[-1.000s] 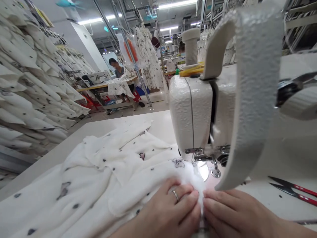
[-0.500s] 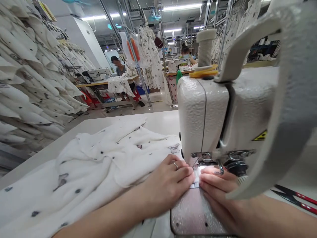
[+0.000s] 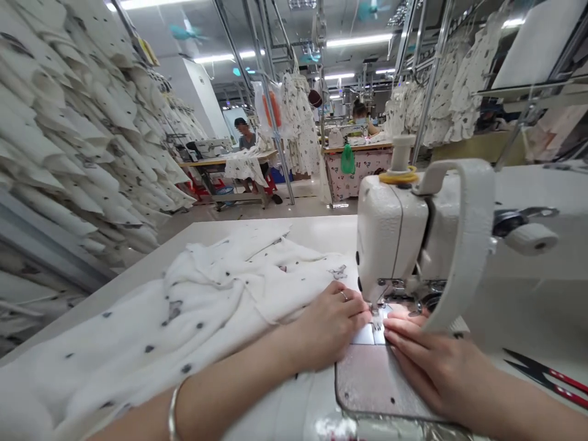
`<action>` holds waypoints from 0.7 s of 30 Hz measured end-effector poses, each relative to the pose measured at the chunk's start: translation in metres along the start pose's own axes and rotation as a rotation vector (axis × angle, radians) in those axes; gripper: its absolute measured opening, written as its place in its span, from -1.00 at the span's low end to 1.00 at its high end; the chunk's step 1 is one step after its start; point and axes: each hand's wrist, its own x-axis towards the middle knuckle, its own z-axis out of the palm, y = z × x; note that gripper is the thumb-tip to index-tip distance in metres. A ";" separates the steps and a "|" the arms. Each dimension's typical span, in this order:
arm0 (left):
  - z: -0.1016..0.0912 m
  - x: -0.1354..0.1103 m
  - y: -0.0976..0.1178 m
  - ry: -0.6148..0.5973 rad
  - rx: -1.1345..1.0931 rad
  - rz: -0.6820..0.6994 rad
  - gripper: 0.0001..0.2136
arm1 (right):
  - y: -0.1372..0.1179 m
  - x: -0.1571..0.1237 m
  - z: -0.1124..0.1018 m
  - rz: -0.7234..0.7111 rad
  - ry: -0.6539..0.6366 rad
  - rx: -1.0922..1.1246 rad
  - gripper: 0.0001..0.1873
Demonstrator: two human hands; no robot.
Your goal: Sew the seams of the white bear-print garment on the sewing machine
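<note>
Head view: shows the left hand (image 3: 333, 324) bent at the knuckles, fingers bunched just beside the foot (image 3: 377, 306); impossible to tell whether pinching cloth or only pressing down. Opposite, shows the right hand (image 3: 436, 361) stretched nearly flat, fingers together and aimed at the same spot, partly hidden by the guard (image 3: 473, 245); impossible to tell here too whether gripping anything. Leaves only a narrow gap between the two sets of fingertips, above the bright plate (image 3: 365, 335). Compared with a second ago, puts both hands up close to the foot instead of short of it, and bares the bed (image 3: 367, 380) below; suggests, as a judgement, fine guiding at the foot rather than handling on the near side. Compared with half a second ago, keeps much the same hand pose, but looks from farther back: brings the bangle (image 3: 173, 410) into sight and makes the machine (image 3: 381, 226) look smaller. Farther left, shows the spotted cloth (image 3: 220, 318) heaped on the table (image 3: 316, 226), creased, stretching along behind the left forearm to near the machine. To the right, shows snips (image 3: 542, 373) lying with blades apart, well clear of the fingertips.
</note>
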 end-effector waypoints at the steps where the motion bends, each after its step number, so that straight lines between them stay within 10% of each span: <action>1: -0.004 0.001 -0.002 -0.023 -0.064 -0.030 -0.84 | 0.000 0.000 0.001 -0.010 0.012 0.008 -0.72; 7: -0.019 0.013 -0.062 0.056 -0.243 -0.472 -0.65 | -0.002 0.003 0.000 -0.068 0.034 0.040 -0.76; 12: -0.017 -0.007 -0.093 -0.042 -0.302 -0.704 -0.79 | -0.011 0.005 -0.016 -0.395 -0.051 -0.089 -0.65; 15: -0.031 -0.034 -0.073 -0.035 -0.341 -0.800 -0.79 | -0.032 0.016 -0.027 -0.360 -0.103 0.050 -0.66; 21: -0.093 -0.069 0.011 0.021 -0.496 -0.762 -0.73 | -0.100 0.077 -0.040 0.357 -0.111 0.323 -0.70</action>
